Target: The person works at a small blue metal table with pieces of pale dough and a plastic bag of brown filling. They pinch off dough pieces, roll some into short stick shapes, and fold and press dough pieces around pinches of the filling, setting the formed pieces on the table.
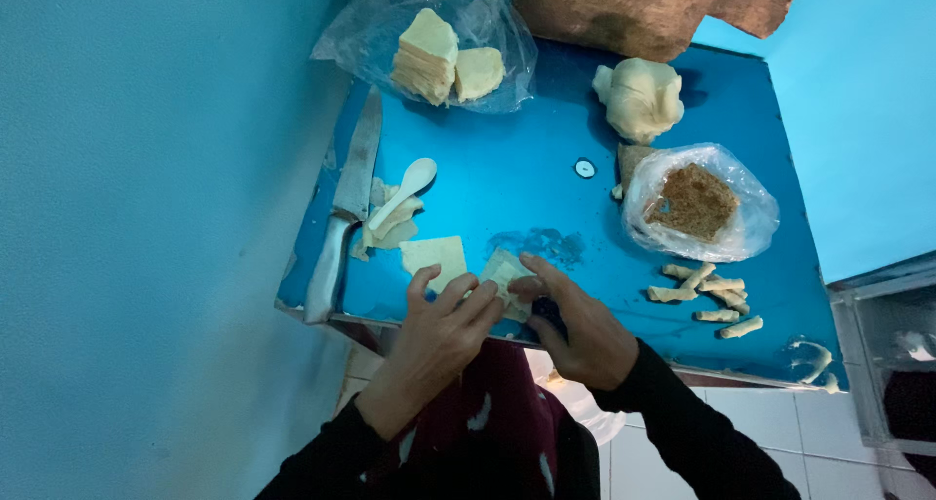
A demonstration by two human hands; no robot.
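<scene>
We see the left hand [441, 326] and the right hand [575, 323] together grasping a pale square dough sheet [504, 271] at the near edge of the blue table [517, 183], beside another flat pale dough square [435, 256].

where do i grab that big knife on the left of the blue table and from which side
Probably by the metal handle of the knife, the end at the near edge of the table, coming from the near side just left of the left hand. The blade points away, and the white spoon with dough scraps lies beside it, so the handle end is free.
</scene>
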